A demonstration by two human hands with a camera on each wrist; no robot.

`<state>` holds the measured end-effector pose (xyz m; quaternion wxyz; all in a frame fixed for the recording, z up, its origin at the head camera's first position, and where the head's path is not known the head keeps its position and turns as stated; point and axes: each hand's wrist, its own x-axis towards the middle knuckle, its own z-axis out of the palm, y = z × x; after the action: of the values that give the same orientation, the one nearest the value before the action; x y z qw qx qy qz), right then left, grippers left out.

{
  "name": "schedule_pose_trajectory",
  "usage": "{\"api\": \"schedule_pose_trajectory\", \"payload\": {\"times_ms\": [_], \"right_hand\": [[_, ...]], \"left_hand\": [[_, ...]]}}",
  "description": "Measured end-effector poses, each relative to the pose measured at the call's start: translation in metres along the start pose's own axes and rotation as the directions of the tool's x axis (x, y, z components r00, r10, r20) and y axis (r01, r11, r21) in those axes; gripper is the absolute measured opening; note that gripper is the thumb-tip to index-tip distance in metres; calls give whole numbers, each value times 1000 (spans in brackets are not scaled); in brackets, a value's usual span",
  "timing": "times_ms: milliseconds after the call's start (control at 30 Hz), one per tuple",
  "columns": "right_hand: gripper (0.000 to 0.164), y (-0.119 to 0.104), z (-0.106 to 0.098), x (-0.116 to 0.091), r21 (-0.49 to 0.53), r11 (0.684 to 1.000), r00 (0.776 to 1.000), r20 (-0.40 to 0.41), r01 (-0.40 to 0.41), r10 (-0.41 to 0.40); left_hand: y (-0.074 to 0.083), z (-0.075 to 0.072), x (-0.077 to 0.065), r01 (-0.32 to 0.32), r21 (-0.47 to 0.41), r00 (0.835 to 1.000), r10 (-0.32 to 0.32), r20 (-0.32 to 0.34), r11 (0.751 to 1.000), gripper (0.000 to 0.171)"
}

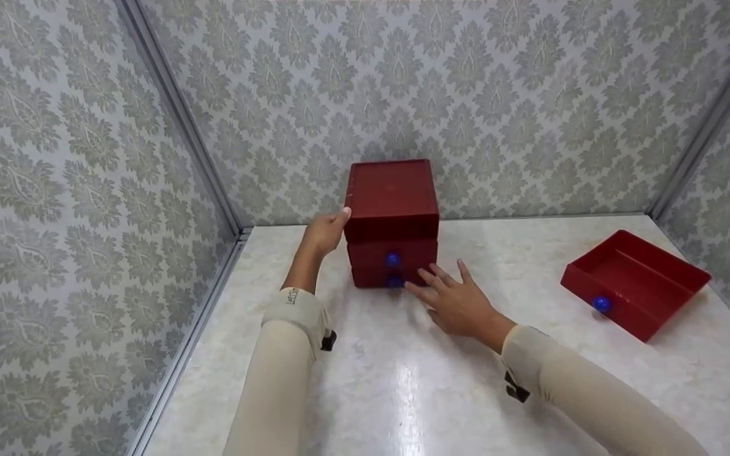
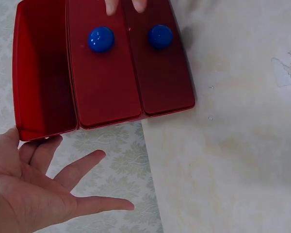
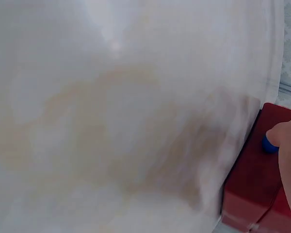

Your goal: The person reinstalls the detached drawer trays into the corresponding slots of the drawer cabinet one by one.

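Observation:
A small red drawer cabinet (image 1: 391, 190) stands against the back wall. Its top slot (image 2: 46, 73) is a hollow without a drawer, while the two lower drawers, the middle one (image 2: 106, 87) and the bottom one (image 2: 167, 77), sit pushed in with blue knobs. My left hand (image 1: 328, 231) rests at the cabinet's left side, thumb at the upper front edge and the other fingers spread. My right hand (image 1: 460, 307) is in front of the lower drawers with fingers stretched out, its fingertips close to the bottom knob (image 3: 269, 144).
A loose red drawer (image 1: 637, 285) with a blue knob (image 1: 601, 304) lies on the marbled white table (image 1: 365, 392) to the right. Patterned wall panels (image 1: 403, 82) with grey metal posts enclose the table at the back and both sides.

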<state>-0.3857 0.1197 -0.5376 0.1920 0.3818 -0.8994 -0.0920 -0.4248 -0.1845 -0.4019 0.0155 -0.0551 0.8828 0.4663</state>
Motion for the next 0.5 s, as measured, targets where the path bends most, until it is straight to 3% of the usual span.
{"api": "schedule_pose_trajectory", "payload": {"times_ms": [100, 233, 400, 500], "right_hand": [[71, 24, 0, -23, -25, 999, 999, -24, -40, 39], [73, 68, 1, -62, -63, 988, 989, 39, -143, 146], [87, 124, 2, -116, -191, 933, 935, 127, -304, 330], [96, 146, 5, -145, -226, 901, 899, 154, -371, 409]], "left_hand": [[1, -1, 2, 15, -45, 999, -13, 34, 999, 61], [1, -3, 3, 18, -86, 998, -13, 66, 996, 62], [-1, -9, 6, 27, -47, 996, -22, 88, 999, 64], [-2, -12, 8, 30, 17, 995, -31, 96, 999, 67]]}}
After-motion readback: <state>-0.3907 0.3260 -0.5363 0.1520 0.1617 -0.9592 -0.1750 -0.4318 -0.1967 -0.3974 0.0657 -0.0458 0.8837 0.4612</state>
